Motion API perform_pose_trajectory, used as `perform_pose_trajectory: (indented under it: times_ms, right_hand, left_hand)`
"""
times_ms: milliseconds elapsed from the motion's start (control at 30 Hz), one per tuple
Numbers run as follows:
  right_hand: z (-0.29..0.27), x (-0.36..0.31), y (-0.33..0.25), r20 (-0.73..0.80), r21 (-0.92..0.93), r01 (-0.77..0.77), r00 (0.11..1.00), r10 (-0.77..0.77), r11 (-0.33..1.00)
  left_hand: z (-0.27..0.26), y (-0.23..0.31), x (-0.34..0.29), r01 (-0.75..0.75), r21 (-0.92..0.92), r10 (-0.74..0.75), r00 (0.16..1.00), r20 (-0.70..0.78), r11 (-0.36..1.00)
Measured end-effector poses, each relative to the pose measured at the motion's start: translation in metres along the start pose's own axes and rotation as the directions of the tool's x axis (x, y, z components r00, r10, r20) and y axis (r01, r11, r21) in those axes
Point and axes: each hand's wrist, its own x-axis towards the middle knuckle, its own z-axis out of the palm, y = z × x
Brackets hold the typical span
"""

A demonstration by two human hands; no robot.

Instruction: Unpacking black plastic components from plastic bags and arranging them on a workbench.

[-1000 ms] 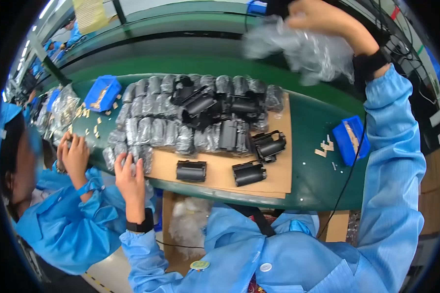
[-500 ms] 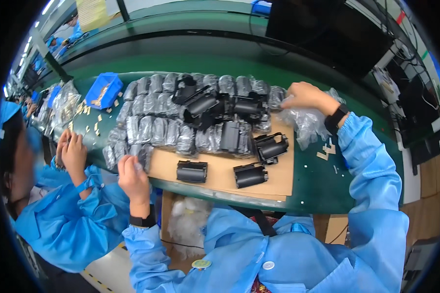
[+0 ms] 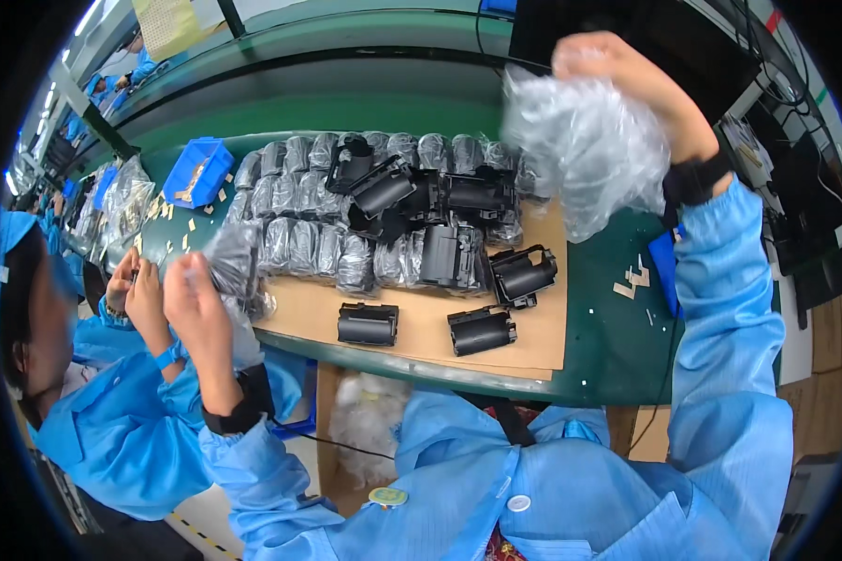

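Note:
My right hand (image 3: 603, 61) is raised over the right end of the table, closed on a bunch of crumpled clear plastic bags (image 3: 585, 150). At the left end my left hand (image 3: 199, 309) pinches a clear bag, with a blurred bagged black part (image 3: 232, 252) beside its fingers. Rows of bagged black parts (image 3: 290, 192) cover the back of a brown cardboard sheet (image 3: 421, 360). Several unbagged black plastic housings (image 3: 477, 196) lie piled on them. In front, one housing (image 3: 368, 324) and another housing (image 3: 482, 331) rest on the cardboard.
A blue bin (image 3: 199, 173) of small tan pieces stands at the back left, with more pieces scattered around. Loose pale strips (image 3: 631, 282) lie on the green table (image 3: 608, 346) at right. A co-worker's hands (image 3: 138, 294) are close on my left. Dark monitors stand behind.
My right hand has lifted the clear bags up and away from the table. My left hand has moved left, and the bagged part beside it has shifted upward.

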Motion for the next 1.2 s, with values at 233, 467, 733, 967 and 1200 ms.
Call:
perform_pose_trajectory:
  times_ms: [233,467,733,967,1200]
  right_hand:
    - [0.042,0.055,-0.036,0.148,-0.333,0.042,0.989,0.008,0.942]
    - [0.016,0.031,-0.021,0.100,-0.881,-0.026,0.966,0.238,0.473]
    - [0.001,-0.029,0.024,-0.039,-0.876,-0.290,0.838,0.544,0.385]
    - [0.050,-0.045,0.087,-0.179,-0.859,-0.374,0.860,0.479,0.350]
    - [0.075,-0.042,0.118,-0.247,-0.832,-0.344,0.932,0.266,0.434]
  left_hand:
    - [0.031,0.024,0.067,0.373,-0.428,-0.155,0.873,0.462,0.823]
    - [0.064,0.000,0.079,0.122,-0.372,0.090,0.859,0.504,0.920]
    - [0.062,0.018,0.109,0.395,-0.562,-0.026,0.833,0.552,0.726]
    - [0.080,0.022,0.103,0.472,-0.697,-0.055,0.846,0.531,0.540]
    - [0.084,0.025,0.105,0.476,-0.689,-0.061,0.843,0.534,0.547]
